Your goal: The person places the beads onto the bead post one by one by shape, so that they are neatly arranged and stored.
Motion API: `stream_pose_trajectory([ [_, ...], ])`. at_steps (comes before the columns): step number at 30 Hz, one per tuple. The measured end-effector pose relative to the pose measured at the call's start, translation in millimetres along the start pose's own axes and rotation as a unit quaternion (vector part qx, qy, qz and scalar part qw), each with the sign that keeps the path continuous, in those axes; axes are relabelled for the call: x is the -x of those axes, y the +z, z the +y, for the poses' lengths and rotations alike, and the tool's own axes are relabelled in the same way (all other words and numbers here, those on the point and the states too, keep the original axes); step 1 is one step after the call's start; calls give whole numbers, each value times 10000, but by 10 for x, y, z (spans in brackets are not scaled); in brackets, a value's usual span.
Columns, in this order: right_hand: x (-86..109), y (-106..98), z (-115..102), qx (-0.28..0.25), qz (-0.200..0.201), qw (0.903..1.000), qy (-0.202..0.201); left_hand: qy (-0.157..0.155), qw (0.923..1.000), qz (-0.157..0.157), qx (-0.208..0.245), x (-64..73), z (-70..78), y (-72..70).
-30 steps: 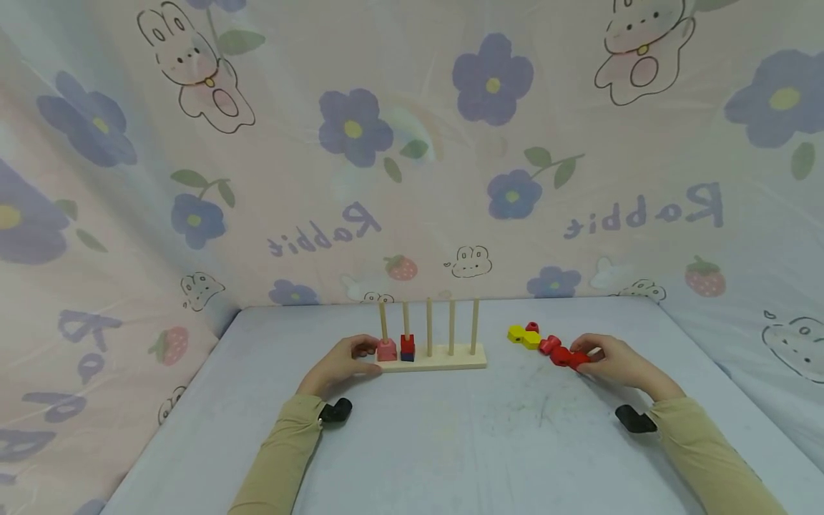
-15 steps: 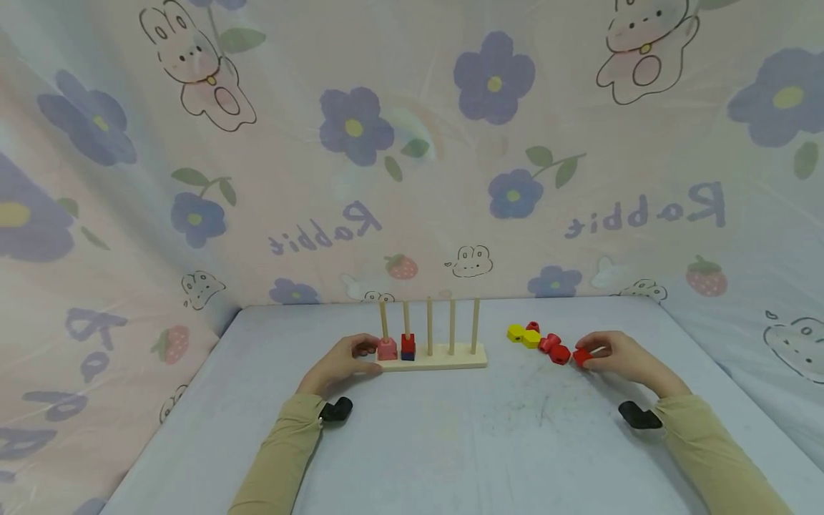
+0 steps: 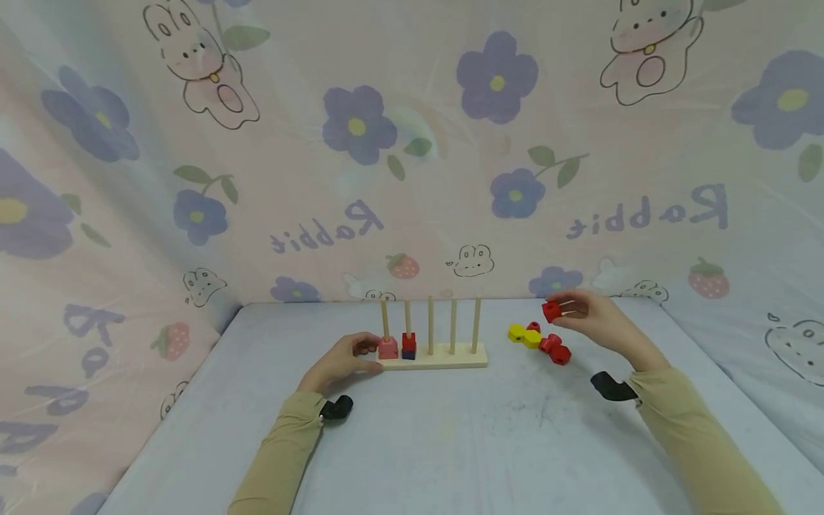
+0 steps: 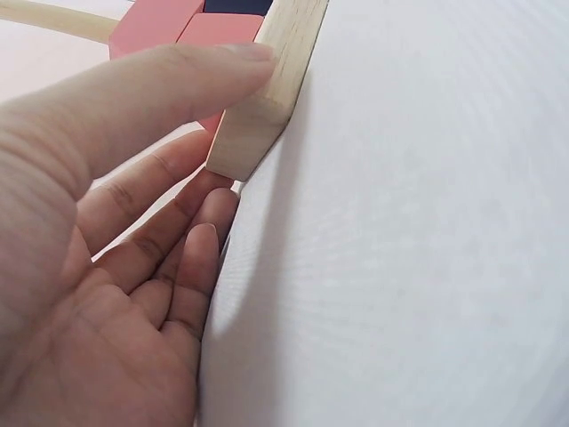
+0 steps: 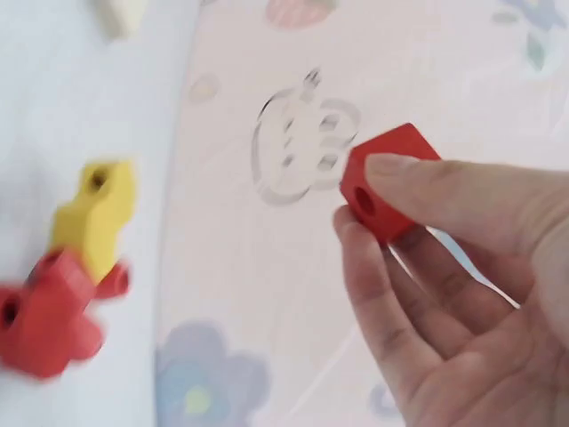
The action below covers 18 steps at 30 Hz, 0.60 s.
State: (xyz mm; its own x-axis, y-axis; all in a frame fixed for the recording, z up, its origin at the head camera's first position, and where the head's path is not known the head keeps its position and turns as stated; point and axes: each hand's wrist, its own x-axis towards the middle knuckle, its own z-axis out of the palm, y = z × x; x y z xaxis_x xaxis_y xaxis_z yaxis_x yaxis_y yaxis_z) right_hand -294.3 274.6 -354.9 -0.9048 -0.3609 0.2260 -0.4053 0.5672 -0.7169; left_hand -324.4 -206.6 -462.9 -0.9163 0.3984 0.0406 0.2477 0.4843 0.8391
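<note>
My left hand grips the left end of a wooden peg stand, thumb along its front edge and fingers at its end. Pink blocks sit on the stand's leftmost peg; a red block over a dark blue block fills the second. The other three pegs are bare. My right hand pinches a red bead above the table, between thumb and fingers. In the right wrist view, a hole shows in the side of that red bead.
Below and left of my right hand lie two yellow hexagonal beads and several red beads, close together. A white cloth covers the table. Behind it hangs a patterned curtain.
My right hand has drawn the red bead away from the others, then raised it up and to the left. My left hand stays at the stand.
</note>
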Motion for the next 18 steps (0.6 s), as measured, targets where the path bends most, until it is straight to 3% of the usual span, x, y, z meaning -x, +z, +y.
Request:
stream_pose_trajectory([
  [5, -212, 148, -411, -160, 226, 9992, -301, 64, 10000, 30, 3, -8, -1, 7],
  [9, -386, 318, -680, -586, 390, 9956, -620, 144, 9999, 29, 31, -6, 17, 10],
  [14, -567, 612, -983, -1385, 506, 9842, -978, 65, 10000, -27, -31, -2, 16, -7],
  [18, -638, 891, -1263, -1729, 505, 9766, -1178, 49, 10000, -66, -31, 12, 1, -29],
])
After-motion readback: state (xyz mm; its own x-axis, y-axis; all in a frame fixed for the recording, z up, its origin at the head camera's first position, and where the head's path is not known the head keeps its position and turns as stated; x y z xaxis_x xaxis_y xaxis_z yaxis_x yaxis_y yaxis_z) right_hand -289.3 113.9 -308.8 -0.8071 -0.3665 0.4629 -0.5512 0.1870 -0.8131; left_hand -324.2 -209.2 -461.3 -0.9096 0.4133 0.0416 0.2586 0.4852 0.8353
